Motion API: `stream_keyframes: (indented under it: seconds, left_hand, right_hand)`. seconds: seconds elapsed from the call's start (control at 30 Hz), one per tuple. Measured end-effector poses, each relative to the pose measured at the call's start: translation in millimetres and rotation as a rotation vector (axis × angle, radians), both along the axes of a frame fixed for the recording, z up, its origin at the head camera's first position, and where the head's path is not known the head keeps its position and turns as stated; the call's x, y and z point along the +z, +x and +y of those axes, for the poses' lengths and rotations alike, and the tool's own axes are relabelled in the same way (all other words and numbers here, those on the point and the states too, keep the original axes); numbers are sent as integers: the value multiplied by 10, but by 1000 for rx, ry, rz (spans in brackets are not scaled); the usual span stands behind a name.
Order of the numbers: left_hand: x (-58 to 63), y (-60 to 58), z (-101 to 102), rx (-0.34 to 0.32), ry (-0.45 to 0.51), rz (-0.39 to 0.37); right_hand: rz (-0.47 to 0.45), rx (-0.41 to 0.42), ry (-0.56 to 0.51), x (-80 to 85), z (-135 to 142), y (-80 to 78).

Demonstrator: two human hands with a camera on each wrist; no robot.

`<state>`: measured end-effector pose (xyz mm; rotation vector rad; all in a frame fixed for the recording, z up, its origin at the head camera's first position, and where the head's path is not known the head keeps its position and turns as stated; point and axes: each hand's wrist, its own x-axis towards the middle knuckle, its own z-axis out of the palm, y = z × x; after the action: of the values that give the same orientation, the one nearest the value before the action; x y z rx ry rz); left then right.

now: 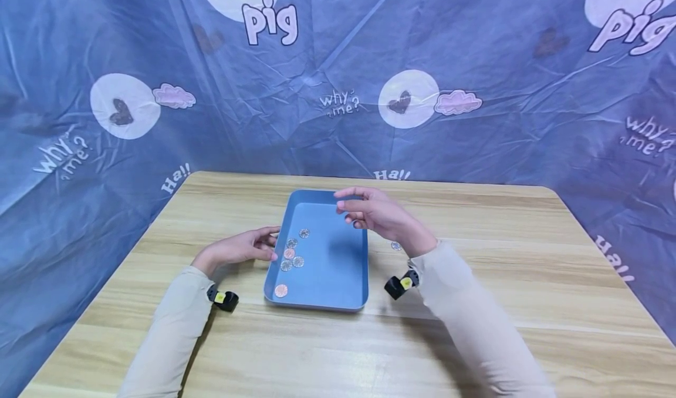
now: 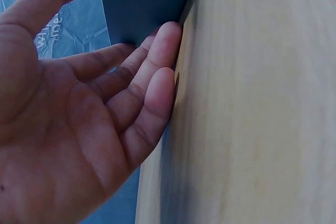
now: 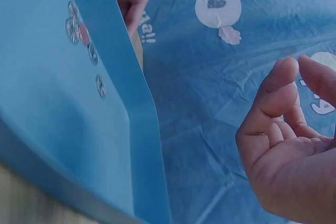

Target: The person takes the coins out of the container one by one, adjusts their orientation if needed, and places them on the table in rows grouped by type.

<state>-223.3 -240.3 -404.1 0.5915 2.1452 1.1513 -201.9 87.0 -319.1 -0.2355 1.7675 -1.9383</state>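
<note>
So the left hand (image 1: 240,248) has its thumb hooked over the side of the blue tray (image 1: 333,280) and the fingers against the outside wall, a light pinch on the edge. My read is it's there to keep the tray from sliding, and staying out on the rim leaves the floor of the tray free. Can't tell if that side is lifted off the table (image 1: 327,351) at all.

Just inside that grip, six coin-like discs: four silver ones (image 1: 298,262) and two coppery ones (image 1: 281,290). Five are bunched or strung out right beside the thumb, while one coppery one sits apart, in the near corner. Maybe a slight tilt gathered them on that side, but that's a guess.

Across the tray from the grip, the right hand (image 1: 377,211) hangs in the air over the far corner, fingers loosely bent, thumb tip very close to a fingertip in its wrist view. I see nothing in it. Looks held up just to clear the wall.

Past the tray, near the right wrist, one lone silver disc (image 1: 396,246) lies on the table, so seven total. Count on the rest: one tray, two wrist cameras (image 1: 224,299), one printed backdrop (image 1: 317,51) behind it all.
</note>
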Motion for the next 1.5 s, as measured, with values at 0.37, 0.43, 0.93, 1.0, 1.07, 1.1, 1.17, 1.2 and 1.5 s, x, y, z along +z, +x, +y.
stream_keyframes:
  seconds: [0.37,0.43,0.93,1.0,1.07,1.1,1.17,1.2,1.5]
  left_hand:
    - [7,7,1,8,-2,-9]
    - [-1,4,2,9,2,-13]
    - [5,-8,-2,-1,18,-30]
    - [10,-8,2,-6,19,-30]
    - [7,-9,3,-8,22,-31]
    - [4,-9,3,-7,24,-32]
    - [4,-9,2,-7,28,-34]
    - [1,-11,1,-10,29,-31]
    - [4,-25,2,-16,50,-47]
  right_hand:
    - [-40,-37,39,-254,-399,-100]
    - [-40,-41,66,-328,-430,-121]
    - [19,86,225,-552,-598,-255]
    - [24,98,239,-579,-607,-275]
    - [26,113,256,-625,-619,-298]
    - [26,121,266,-649,-625,-304]
    - [22,146,287,-707,-638,-315]
    - [22,160,300,-733,-643,-316]
    - [57,257,380,-833,-672,-321]
